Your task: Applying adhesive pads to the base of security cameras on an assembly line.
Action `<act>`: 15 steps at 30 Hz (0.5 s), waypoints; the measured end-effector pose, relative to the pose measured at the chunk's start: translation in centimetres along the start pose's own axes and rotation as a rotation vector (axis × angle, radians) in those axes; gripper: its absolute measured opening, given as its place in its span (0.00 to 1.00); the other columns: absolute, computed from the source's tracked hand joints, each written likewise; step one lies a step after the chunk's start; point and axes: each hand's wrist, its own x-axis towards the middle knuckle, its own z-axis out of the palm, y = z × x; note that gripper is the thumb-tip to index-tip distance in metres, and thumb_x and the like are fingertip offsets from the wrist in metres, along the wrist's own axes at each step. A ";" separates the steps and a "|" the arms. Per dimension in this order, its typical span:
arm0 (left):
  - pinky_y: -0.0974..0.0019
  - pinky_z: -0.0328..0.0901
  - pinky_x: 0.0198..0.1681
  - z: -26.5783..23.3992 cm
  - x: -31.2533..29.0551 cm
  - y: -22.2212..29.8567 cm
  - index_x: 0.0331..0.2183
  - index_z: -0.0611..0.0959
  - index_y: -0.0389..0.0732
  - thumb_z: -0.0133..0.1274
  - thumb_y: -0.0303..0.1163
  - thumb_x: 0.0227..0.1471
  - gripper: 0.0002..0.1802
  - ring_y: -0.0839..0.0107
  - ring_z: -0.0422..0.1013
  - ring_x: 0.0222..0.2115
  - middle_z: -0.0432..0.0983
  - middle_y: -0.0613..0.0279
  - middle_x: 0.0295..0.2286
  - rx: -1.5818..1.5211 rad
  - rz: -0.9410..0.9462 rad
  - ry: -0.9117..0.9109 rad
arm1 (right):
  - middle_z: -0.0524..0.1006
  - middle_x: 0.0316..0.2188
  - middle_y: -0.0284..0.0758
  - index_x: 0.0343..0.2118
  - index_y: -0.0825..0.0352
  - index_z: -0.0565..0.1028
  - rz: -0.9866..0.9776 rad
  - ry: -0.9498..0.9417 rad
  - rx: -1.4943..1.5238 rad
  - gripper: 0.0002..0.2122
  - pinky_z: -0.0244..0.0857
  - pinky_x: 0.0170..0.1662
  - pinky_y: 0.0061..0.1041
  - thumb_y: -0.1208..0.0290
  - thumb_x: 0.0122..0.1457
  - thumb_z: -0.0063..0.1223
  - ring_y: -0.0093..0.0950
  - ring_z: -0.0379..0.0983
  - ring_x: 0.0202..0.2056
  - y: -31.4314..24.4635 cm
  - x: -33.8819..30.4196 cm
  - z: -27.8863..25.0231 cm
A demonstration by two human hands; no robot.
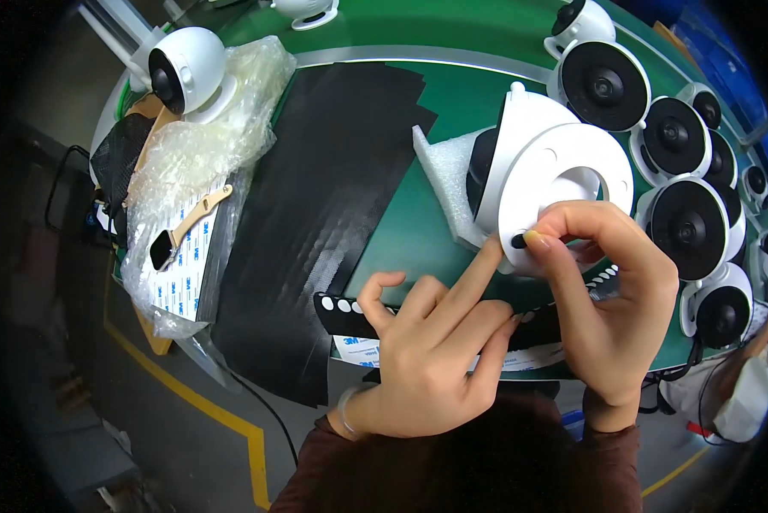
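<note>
Just past the fingertips of the left hand [435, 359] and the right hand [619, 303], a white camera [520, 115] is laid tilted by a piece of white foam [442, 175], with its round base [527, 171] turned toward the hands. Between the right thumb and forefinger, a small black disc [518, 242] is pinched against the near rim of the base. Beside it, the left middle finger is stretched to the base's edge. The left thumb and forefinger are brought together at a black strip [343, 318] with white spots; whether it is gripped cannot be told. Left of the left hand, a black mat [307, 171] is spread, and a watch [182, 231] is placed farther off. Right of the right hand, more cameras [685, 224] are clustered.
</note>
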 end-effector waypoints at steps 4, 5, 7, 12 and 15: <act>0.59 0.45 0.43 0.0 0.0 -0.1 0.18 0.75 0.41 0.55 0.27 0.33 0.04 0.75 0.61 0.20 0.72 0.58 0.42 0.000 0.001 0.007 | 0.74 0.23 0.30 0.24 0.72 0.72 0.081 0.000 0.079 0.02 0.55 0.30 0.13 0.82 0.47 0.52 0.15 0.63 0.25 -0.4 0.0 0.0; 0.59 0.45 0.43 0.0 0.0 -0.1 0.17 0.75 0.41 0.55 0.27 0.33 0.04 0.75 0.61 0.20 0.72 0.58 0.42 -0.005 0.000 0.012 | 0.73 0.24 0.30 0.24 0.73 0.72 0.085 -0.015 0.066 0.02 0.55 0.30 0.13 0.82 0.46 0.52 0.15 0.63 0.25 -0.5 0.1 -0.1; 0.61 0.46 0.43 -0.4 0.1 0.1 0.18 0.76 0.41 0.56 0.26 0.31 0.04 0.72 0.64 0.24 0.73 0.55 0.41 0.012 -0.017 -0.014 | 0.73 0.24 0.30 0.24 0.73 0.72 0.089 -0.031 0.053 0.02 0.55 0.30 0.13 0.82 0.46 0.52 0.15 0.63 0.25 -0.6 0.1 -0.1; 0.62 0.46 0.44 -0.6 0.2 0.2 0.18 0.77 0.42 0.56 0.25 0.30 0.05 0.69 0.68 0.29 0.73 0.54 0.40 0.026 -0.037 -0.039 | 0.73 0.24 0.31 0.24 0.73 0.72 0.057 -0.024 0.028 0.02 0.55 0.30 0.12 0.82 0.46 0.52 0.15 0.63 0.25 -0.3 0.1 0.0; 0.63 0.47 0.44 -0.6 0.1 0.1 0.18 0.77 0.42 0.57 0.25 0.30 0.05 0.70 0.68 0.29 0.73 0.54 0.40 0.037 -0.036 -0.040 | 0.73 0.23 0.30 0.21 0.72 0.71 0.060 -0.040 -0.045 0.02 0.55 0.29 0.13 0.82 0.45 0.53 0.15 0.63 0.25 -0.7 0.2 0.1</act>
